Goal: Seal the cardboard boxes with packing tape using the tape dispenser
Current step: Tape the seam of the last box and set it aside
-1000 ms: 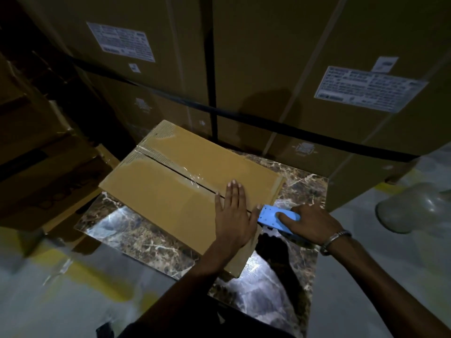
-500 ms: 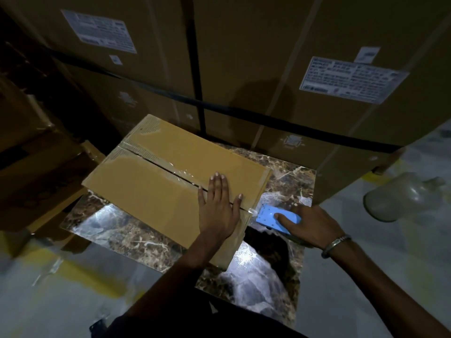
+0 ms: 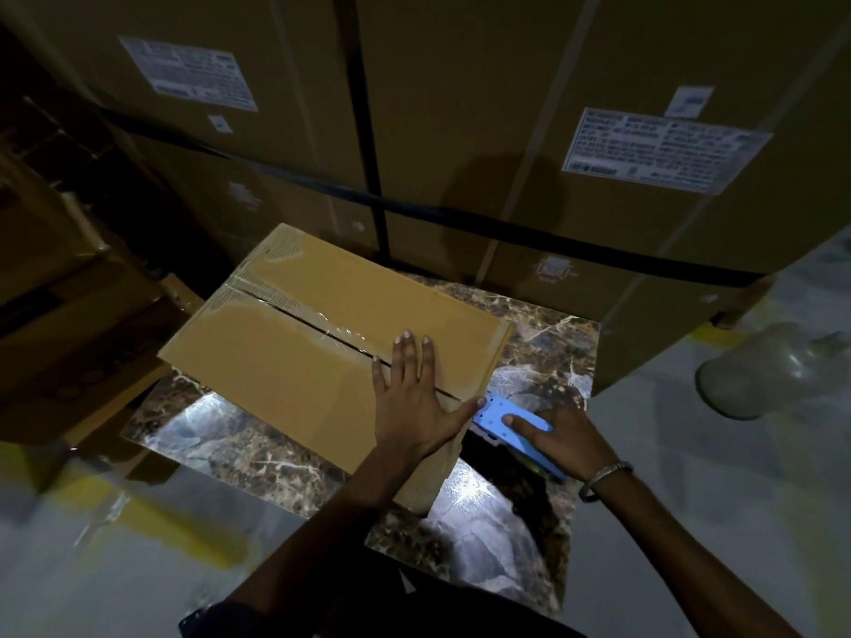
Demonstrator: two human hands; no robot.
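Pressing flat on box (image 3: 294, 356) top, left hand (image 3: 412, 402) spreads fingers over taped seam. Right hand (image 3: 559, 437) grips blue dispenser (image 3: 502, 419) at near edge, over marble table (image 3: 543, 343). Tape (image 3: 343, 336) spans seam; cutting, end tab seemingly left.

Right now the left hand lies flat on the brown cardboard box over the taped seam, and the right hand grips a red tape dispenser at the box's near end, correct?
Not quite: the tape dispenser is light blue, not red, as the head view shows. The rest holds: the left hand lies flat on the brown cardboard box over the taped seam, and the right hand grips the dispenser at its near end.
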